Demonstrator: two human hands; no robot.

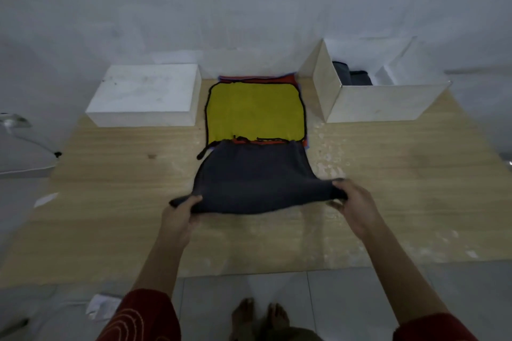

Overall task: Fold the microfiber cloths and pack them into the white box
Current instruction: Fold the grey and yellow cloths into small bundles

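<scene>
A dark grey cloth lies in the middle of the frame on the pale wood bench. Its far edge overlaps the near edge of a stack of cloths, and its near edge is lifted. The left hand grips the near left corner and the right hand grips the near right corner. The fingers of both hands are curled over the fabric, pinching it, and the edge sags between them.

Just beyond, a yellow cloth with black edging lies flat on top of the stack, with the red cloth and a purple one showing at its borders.

At the upper right stands the open white box, with folded dark cloths in its far left corner. At the upper left sits a closed white box, its top scuffed.

A red sleeve with pale curved lines shows at the bottom left. Bare feet stand on the tiled floor at the bottom centre.
</scene>
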